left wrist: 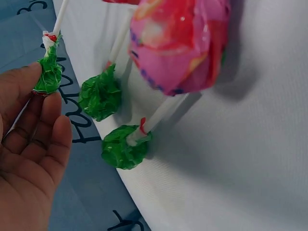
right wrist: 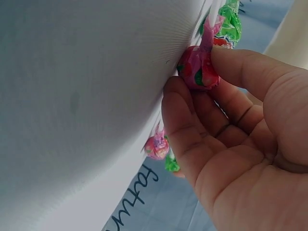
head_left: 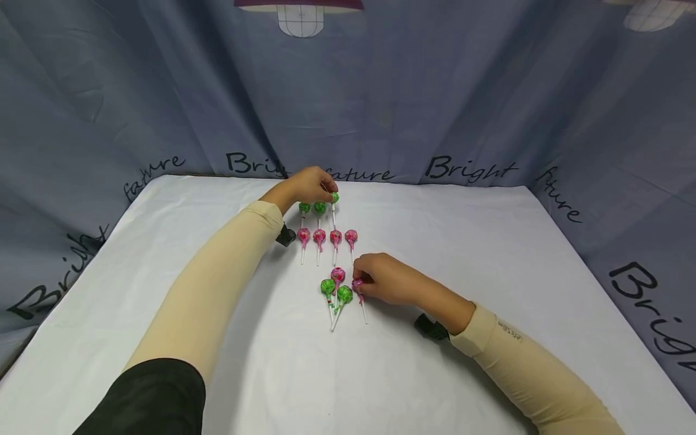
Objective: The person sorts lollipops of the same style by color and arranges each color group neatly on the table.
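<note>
At the far side of the table, my left hand [head_left: 309,184] pinches a green-wrapped lollipop [left wrist: 49,74] by its candy head, the white stick pointing toward the near side. Two more green lollipops [head_left: 319,208] lie just left of it. Nearer, a row of several pink lollipops [head_left: 319,236] lies with sticks toward me. My right hand [head_left: 388,279] holds a pink lollipop [right wrist: 195,67] between thumb and fingers, close over the cloth. Beside it, on the left, lie a pink lollipop [head_left: 338,275] and two green lollipops [head_left: 345,294], their sticks close together.
A white cloth [head_left: 435,386] covers the table. Grey-blue curtains [head_left: 391,90] with printed lettering stand along its back and sides. Black devices sit at both wrists, the right one [head_left: 431,327] low over the cloth. My left forearm [head_left: 217,284] stretches across the table's left half.
</note>
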A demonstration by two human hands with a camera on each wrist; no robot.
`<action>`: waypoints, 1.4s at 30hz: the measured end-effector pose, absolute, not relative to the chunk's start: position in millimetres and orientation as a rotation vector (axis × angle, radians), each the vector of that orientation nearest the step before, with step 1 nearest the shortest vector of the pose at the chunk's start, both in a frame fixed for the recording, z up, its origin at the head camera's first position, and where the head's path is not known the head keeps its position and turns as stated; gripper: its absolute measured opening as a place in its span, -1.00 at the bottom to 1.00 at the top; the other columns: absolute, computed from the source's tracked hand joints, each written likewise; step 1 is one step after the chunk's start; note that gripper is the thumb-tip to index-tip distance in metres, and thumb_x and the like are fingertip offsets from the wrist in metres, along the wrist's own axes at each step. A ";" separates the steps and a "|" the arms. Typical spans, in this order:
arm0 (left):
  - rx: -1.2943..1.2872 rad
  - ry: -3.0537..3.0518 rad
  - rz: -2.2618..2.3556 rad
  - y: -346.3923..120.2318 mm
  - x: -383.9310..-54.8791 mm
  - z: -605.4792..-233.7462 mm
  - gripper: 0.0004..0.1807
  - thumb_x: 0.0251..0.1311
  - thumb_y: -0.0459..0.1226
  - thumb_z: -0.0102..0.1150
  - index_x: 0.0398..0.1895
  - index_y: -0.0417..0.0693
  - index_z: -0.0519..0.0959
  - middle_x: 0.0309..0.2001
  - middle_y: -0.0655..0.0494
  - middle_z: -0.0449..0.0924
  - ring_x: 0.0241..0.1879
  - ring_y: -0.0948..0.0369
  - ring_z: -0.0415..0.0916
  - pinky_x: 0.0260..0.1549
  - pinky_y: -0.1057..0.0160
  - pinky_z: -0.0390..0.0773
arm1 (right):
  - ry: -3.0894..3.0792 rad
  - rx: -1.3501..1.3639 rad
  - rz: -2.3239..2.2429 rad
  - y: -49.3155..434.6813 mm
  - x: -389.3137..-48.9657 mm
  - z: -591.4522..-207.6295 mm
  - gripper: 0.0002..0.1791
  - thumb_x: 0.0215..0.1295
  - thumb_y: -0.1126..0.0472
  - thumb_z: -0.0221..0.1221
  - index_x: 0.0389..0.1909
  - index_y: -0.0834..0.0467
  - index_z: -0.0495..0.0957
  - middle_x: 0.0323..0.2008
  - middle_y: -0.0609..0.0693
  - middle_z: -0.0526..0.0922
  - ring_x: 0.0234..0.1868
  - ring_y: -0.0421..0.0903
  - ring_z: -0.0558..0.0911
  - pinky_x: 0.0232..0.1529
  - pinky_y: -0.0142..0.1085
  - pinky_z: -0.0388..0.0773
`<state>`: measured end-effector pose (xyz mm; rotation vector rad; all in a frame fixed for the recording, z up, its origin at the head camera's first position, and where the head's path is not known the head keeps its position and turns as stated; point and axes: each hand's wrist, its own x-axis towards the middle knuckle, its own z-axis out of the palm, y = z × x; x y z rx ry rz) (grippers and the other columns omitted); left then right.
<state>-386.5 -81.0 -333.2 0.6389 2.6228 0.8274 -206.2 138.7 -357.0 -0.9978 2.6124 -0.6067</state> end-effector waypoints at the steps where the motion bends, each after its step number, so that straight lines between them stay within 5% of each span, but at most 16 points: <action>1: 0.644 2.621 0.833 -80.0 -387.6 -333.9 -0.74 0.28 -0.32 0.29 0.02 -0.14 0.64 -0.03 -0.02 0.61 0.00 0.10 0.49 0.01 0.16 0.49 | 2.614 -0.992 -0.607 139.0 -206.2 -356.9 -0.85 0.29 0.27 0.31 -0.40 0.04 0.52 -0.45 -0.16 0.48 -0.38 -0.19 0.44 -0.34 -0.35 0.43; 42: 0.670 2.656 0.702 -61.7 -379.0 -354.1 -0.67 0.34 -0.28 0.21 0.13 -0.17 0.59 0.11 -0.08 0.55 0.14 0.04 0.45 0.12 0.09 0.46 | 2.621 -0.982 -0.576 140.5 -204.3 -353.9 -0.88 0.29 0.27 0.31 -0.36 0.08 0.53 -0.44 -0.13 0.47 -0.35 -0.16 0.44 -0.29 -0.33 0.44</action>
